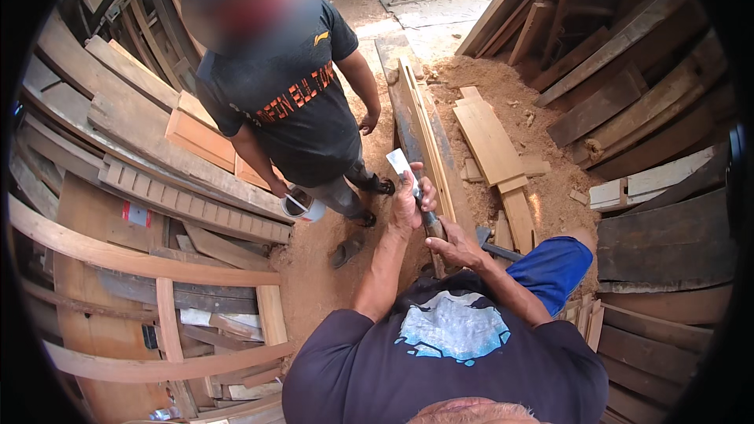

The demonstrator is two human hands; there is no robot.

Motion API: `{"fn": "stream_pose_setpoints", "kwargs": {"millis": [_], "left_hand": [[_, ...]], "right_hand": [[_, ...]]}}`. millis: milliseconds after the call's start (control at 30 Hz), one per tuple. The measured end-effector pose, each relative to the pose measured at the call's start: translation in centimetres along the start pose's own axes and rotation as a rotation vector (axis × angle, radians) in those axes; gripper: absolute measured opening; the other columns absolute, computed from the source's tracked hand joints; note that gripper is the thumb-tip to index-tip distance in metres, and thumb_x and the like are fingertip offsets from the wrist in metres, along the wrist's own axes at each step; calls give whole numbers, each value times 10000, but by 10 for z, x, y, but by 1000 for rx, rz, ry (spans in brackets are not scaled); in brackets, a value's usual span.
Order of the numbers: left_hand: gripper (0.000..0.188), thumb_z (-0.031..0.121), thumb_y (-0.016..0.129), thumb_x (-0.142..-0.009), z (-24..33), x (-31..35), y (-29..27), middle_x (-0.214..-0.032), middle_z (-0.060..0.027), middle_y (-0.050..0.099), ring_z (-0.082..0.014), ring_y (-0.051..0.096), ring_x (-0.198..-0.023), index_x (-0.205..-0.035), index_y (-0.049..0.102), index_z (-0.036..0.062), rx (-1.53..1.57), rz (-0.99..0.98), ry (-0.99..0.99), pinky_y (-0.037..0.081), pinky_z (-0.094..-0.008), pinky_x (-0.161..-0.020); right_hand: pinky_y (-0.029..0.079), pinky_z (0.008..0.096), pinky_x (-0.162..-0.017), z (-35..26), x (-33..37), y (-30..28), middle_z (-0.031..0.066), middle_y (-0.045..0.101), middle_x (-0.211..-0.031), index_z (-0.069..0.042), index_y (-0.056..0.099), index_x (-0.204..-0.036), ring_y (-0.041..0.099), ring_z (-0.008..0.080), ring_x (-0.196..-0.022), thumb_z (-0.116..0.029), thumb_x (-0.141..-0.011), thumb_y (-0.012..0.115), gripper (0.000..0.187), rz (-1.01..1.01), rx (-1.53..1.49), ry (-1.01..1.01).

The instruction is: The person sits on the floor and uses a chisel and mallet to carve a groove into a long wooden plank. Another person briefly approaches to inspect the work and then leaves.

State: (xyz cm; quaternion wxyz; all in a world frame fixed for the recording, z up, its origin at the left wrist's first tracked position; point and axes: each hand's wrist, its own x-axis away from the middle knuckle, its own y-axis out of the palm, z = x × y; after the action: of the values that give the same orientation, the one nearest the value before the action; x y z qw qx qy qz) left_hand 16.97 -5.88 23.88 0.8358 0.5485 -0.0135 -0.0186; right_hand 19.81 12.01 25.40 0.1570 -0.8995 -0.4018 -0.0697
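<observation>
A chisel point(399, 162) with a broad, bright metal blade and a darker handle is held up in front of me in both hands. My left hand point(410, 202) is closed round its upper part, just below the bright end. Lower down, my right hand point(458, 245) grips the handle, thumb lying along it. Under and beyond my hands runs a long, pale wooden beam point(428, 145) with a groove along it, resting on a narrow bench. The chisel is apart from the beam's grooved face as far as I can tell.
Left of the beam stands a co-worker point(283, 102) in a dark shirt, a white bucket point(306, 208) by one hand. Joined boards point(488, 137) lie on sawdust to the right. Stacked planks point(644, 55) line both sides. A curved wooden frame point(141, 251) fills the near left.
</observation>
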Motion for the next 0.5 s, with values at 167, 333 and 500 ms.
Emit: {"fn": "stream_pose_setpoints", "kwargs": {"millis": [167,333,500], "left_hand": [[390,386,567,-1015,15,4,-7,-824,-41,575,-103,498,-590,-1269,520,93,-283,135,143,391,-213,-452],[345,374,532,-1040,27,31,12,-759,1,569,-59,490,-526,-1227,551,84,-612,203,87,387,-207,-440],[283,384,522,-1045,5,41,10,-701,41,536,-54,463,-481,-1143,582,125,-737,184,83,371,-210,-424]], "right_hand": [[506,464,-840,-11,-2,5,247,644,-1032,27,432,-1378,652,343,-938,-360,-913,660,646,111,384,-188],[501,449,-860,-82,-34,-38,219,622,-1106,-57,331,-1527,634,341,-963,-213,-921,613,687,373,590,-233],[492,446,-888,-109,-50,-22,205,582,-1115,-146,318,-1558,611,390,-1016,-172,-926,542,671,279,781,-113]]}}
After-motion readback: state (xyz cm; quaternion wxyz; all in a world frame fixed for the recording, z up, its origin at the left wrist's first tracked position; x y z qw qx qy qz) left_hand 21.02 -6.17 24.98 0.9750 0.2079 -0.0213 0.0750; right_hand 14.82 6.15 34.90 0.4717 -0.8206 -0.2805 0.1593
